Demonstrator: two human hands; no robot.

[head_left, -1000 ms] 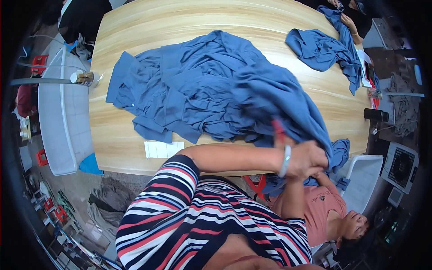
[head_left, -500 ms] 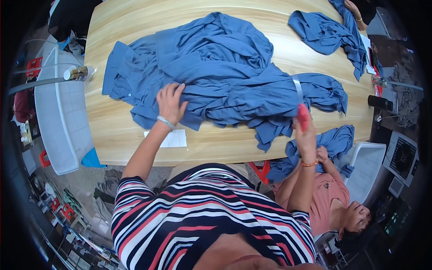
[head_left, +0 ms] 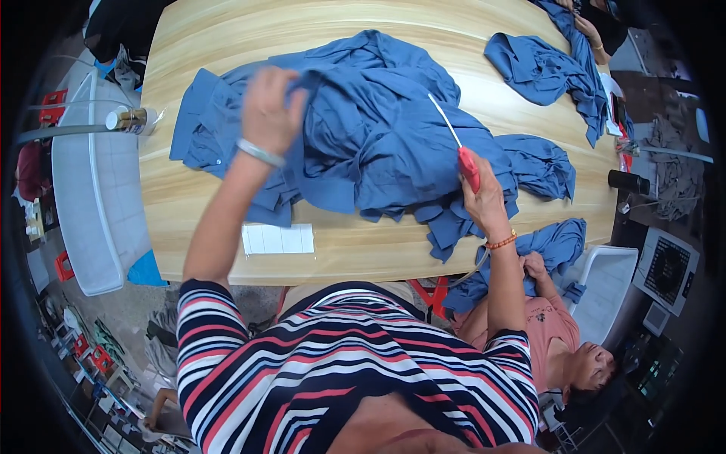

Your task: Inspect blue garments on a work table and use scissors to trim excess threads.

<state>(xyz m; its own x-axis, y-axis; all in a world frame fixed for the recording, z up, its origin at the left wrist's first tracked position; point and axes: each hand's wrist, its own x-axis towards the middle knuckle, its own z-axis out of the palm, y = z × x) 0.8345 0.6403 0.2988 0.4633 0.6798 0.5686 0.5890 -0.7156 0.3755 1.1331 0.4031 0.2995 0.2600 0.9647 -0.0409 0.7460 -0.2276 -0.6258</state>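
Note:
A crumpled blue button-up shirt [head_left: 408, 144] lies spread over the wooden table. My left hand [head_left: 271, 113], smeared by motion, is closed on an edge of the cloth and lifts it above the left part of the pile. In my right hand [head_left: 485, 198] is a red-handled tool [head_left: 469, 169] with a long, thin, pale shaft. The shaft slants up and left over the shirt; whether its tip touches the cloth I cannot tell. My fingers wrap round the handle.
A white paper with a grid [head_left: 278, 238] lies at the near edge of the wooden table [head_left: 204, 250]. Another blue garment [head_left: 529, 68] lies far right, near another person's hand [head_left: 590, 30]. A co-worker in pink [head_left: 522, 321] holds blue cloth at the near right. White troughs [head_left: 89, 189] flank the table.
My left hand has risen from lying on the shirt and lifts cloth, folding it over toward the right. My right hand has moved left, with the tool's shaft still pointing up and left.

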